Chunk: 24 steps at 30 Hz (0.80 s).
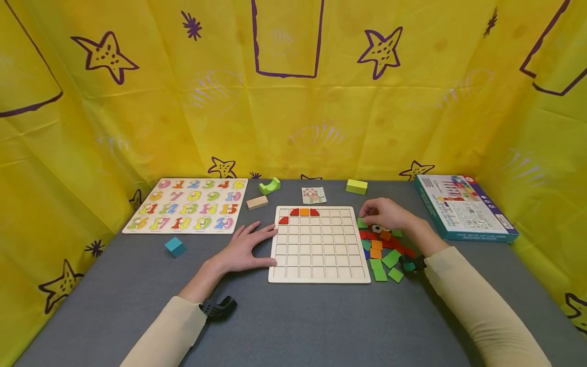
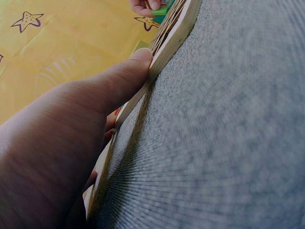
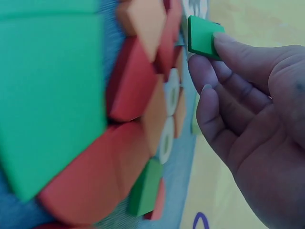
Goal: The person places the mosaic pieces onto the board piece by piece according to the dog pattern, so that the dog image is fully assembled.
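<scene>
A wooden grid board point(image 1: 321, 250) lies flat on the grey table. Its top row carries an orange square point(image 1: 304, 212) between two red rounded pieces, and another red rounded piece point(image 1: 283, 220) sits in the second row at the left. My left hand point(image 1: 245, 250) rests at the board's left edge, fingers spread, with the thumb point(image 2: 126, 74) against the board's side. Between thumb and fingertips, my right hand point(image 1: 387, 213) pinches a green square tile point(image 3: 202, 37) just past the board's upper right edge. Under that hand spreads a pile of loose green, red and orange tiles point(image 1: 391, 258).
A number puzzle board point(image 1: 183, 206) lies at the left, with a blue block point(image 1: 175, 246) before it. Behind the grid board are a picture card point(image 1: 314, 195), a green arch point(image 1: 269, 186), a wooden block point(image 1: 257, 203) and a yellow-green block point(image 1: 356, 186). A game box point(image 1: 465, 209) lies right.
</scene>
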Motion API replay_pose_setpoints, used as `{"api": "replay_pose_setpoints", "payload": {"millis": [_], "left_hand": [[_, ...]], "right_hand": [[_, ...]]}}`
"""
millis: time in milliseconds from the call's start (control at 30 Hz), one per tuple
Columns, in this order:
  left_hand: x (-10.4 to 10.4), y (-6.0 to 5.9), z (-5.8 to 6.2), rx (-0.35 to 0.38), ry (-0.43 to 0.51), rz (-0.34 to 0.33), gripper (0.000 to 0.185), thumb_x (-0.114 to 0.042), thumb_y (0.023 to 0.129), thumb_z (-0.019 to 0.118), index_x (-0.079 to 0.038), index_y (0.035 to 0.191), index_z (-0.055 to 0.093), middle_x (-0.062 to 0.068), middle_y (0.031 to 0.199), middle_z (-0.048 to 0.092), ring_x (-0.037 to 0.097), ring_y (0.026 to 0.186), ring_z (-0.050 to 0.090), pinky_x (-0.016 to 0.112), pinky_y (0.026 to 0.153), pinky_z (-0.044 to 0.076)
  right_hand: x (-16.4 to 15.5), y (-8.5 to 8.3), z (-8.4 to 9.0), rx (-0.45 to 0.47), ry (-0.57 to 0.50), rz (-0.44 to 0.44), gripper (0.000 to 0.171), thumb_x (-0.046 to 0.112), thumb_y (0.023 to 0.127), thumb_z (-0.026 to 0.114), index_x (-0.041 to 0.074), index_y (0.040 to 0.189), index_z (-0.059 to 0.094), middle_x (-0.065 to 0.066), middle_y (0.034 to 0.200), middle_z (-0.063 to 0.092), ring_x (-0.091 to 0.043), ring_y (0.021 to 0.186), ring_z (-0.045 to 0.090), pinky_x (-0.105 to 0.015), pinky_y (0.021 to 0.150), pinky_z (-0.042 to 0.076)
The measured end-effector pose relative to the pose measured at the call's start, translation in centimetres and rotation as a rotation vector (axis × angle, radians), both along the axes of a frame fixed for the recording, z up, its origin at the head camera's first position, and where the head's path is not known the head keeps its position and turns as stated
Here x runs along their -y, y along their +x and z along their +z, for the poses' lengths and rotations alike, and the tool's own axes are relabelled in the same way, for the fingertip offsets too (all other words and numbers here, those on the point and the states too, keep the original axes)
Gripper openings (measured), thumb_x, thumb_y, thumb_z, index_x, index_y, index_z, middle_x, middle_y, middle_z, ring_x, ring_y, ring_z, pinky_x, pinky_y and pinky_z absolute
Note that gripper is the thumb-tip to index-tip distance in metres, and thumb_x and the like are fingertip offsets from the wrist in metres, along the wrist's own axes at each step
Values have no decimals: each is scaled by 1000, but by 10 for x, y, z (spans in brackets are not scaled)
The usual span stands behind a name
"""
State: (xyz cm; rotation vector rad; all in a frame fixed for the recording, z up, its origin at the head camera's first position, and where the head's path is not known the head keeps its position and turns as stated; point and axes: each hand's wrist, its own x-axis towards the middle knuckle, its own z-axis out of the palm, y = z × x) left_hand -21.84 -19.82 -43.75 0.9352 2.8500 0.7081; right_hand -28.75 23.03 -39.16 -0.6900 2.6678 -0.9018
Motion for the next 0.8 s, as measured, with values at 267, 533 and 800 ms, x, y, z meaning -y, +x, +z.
{"api": "replay_pose_setpoints", "payload": {"millis": [267,533,800], "left_hand": [[0,1,1,6,-10,4,85,-63,85,71,-19,154,47,-1,161,36,39,150,16,64,116,4],[0,1,1,21,-12,3,85,-64,85,71,-19,153,47,-1,161,36,39,151,15,65,115,3],[1,1,1,12,-7,1,84,-63,86,71,-19,153,48,-1,161,37,39,150,16,65,115,5]], "right_hand": [[22,-2,13,-16,-30,0,9,10,97,70,5,104,69,-4,95,66,-24,83,60,-37,77,51],[64,-5,14,-23,-75,65,7,8,97,69,5,103,70,-3,95,67,-24,87,63,-39,81,52],[106,-11,15,-34,-126,177,5,7,97,69,5,101,70,-3,96,69,-23,87,65,-37,80,53]]}}
